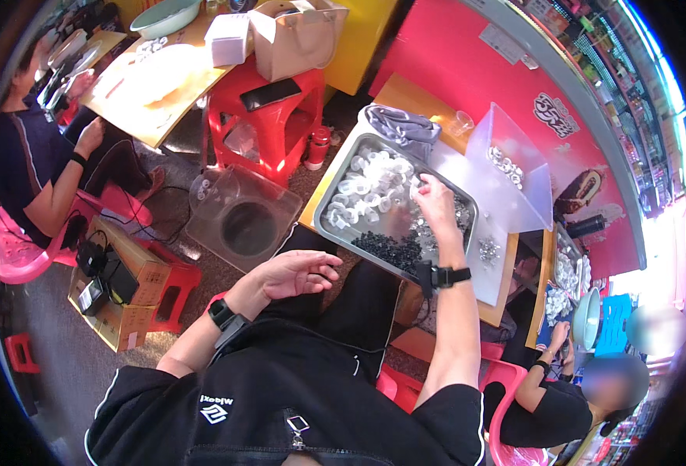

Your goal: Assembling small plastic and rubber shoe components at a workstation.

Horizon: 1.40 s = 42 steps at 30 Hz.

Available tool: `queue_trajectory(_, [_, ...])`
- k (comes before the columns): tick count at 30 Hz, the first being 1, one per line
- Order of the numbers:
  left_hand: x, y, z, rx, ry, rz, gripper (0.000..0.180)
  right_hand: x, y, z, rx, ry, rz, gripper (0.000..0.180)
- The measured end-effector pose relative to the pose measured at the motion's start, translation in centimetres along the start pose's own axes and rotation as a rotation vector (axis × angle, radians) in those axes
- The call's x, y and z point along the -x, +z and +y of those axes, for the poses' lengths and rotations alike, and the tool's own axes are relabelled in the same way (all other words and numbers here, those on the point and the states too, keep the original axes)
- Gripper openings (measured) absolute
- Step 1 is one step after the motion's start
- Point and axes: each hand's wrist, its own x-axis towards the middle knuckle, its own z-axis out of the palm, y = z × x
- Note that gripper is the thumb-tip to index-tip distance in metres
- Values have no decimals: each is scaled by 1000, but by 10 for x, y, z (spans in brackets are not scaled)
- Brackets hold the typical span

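A grey metal tray (334, 237) lies in front of me on a table. Clear plastic pieces (370, 182) are heaped in its far left part, and small black pieces (388, 250) are piled along its near side. Small shiny pieces lie toward its right, partly covered by my right arm. Over the tray's far right part is my right hand (438, 203), its fingertips bent together; what they hold, if anything, is too small to make out. My left hand (298, 273) hovers above my lap, left of the tray, palm turned inward and fingers loosely apart, with nothing visible in it.
Right of the tray stands a translucent bin (525, 190) with white pieces; small pieces (489, 250) lie beside the tray. Grey cloth (401, 128) sits behind it. A red stool (269, 116) and clear plastic box (242, 210) stand left. Other people sit at both sides.
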Motion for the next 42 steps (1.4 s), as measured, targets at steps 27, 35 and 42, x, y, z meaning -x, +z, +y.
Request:
queue_trajectory(27, [-62,51,-18,-394,291,180,12,182,15,-82,-796,160,166,16])
queue_trajectory(35, [-53,46,-18,-358,196,92,10,194,24,-72,-820,179,184,14])
queue_trajectory(42, [-51,38,-16,-240,182,141,15,170,-48,-17,-297,191,131,17])
